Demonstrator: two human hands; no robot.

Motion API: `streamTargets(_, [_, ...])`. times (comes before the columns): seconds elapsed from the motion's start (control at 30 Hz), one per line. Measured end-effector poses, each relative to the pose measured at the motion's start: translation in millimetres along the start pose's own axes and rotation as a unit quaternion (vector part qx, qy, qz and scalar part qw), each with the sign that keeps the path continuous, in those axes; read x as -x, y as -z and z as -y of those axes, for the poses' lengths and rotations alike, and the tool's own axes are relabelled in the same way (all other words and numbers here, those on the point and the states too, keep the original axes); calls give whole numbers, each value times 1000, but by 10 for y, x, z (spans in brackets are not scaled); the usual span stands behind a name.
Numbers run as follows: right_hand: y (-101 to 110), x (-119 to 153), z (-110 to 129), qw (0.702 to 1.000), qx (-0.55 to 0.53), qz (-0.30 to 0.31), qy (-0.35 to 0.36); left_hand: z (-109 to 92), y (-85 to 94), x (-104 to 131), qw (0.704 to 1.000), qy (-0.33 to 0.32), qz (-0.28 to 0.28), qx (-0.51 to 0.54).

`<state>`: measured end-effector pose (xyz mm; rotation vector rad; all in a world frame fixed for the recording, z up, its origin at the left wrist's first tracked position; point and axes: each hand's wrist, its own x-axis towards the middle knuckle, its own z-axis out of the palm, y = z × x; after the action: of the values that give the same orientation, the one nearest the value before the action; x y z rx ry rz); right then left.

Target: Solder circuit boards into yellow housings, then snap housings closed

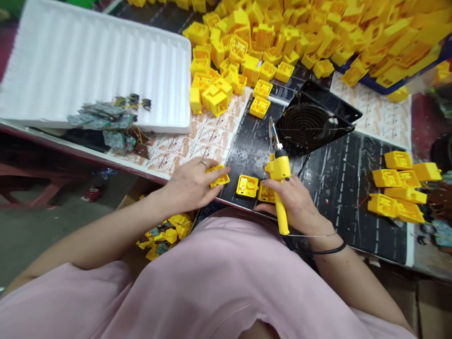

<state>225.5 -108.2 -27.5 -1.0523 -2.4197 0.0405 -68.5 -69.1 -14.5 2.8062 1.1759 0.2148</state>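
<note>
My left hand [192, 183] has its fingers closed around a small yellow plastic housing [219, 178] at the table's front edge. In my right hand [298, 200] is a yellow soldering gun [278, 167], its metal tip pointing away from me toward the black fan. That same hand also touches a second yellow housing [266, 193] lying below the gun, partly hidden by the fingers and handle. Between both hands an open yellow housing [247, 186] lies on the black mat, its inside facing up. Two more housings [260, 107] stand farther back.
A black fan [307, 122] stands behind the soldering gun. Yellow housings [247, 28] are heaped at the back, some in a blue bin [391, 87]. A white foam tray [106, 56] bears circuit boards [102, 115] at left. Several housings [399, 183] lie at right.
</note>
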Motion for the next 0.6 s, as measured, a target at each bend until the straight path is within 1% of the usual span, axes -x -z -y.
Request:
streamTargets(0.07, [-36, -28, 27, 999, -42, -6, -1, -9, 18, -37, 999, -34, 2, 33])
streamTargets(0.1, [-48, -35, 34, 998, -58, -8, -1, 14, 50, -95, 998, -43, -3, 43])
streamTargets(0.13, [-56, -38, 36, 998, -67, -12, 0, 59, 93, -184, 998, -40, -9, 44])
streamTargets(0.2, [-56, -34, 30, 996, -73, -41, -9, 218, 191, -459, 1000, 5, -22, 20])
streamTargets(0.27, [-41, -24, 17, 993, -68, -84, -38, 449, 261, -830, 995, 87, -29, -29])
streamTargets(0.33, [-18, -18, 6, 989, -55, -116, -70, 690, 269, -1212, 985, 163, -7, -57])
streamTargets(0.37, [-7, -16, 1, 988, -47, -123, -78, 790, 249, -1377, 981, 183, 19, -64])
streamTargets(0.4, [5, -14, -3, 988, -40, -124, -83, 867, 217, -1510, 979, 186, 28, -72])
streamTargets(0.43, [18, -11, -8, 988, -34, -123, -84, 915, 178, -1608, 980, 179, 32, -77])
streamTargets(0.5, [52, 0, -22, 989, -21, -117, -85, 928, 98, -1689, 987, 139, 19, -83])
streamTargets(0.53, [76, 8, -32, 990, -15, -114, -86, 901, 64, -1679, 990, 110, 15, -82])
streamTargets(0.6, [142, 21, -57, 990, -3, -107, -90, 811, 20, -1591, 996, 45, 24, -72])
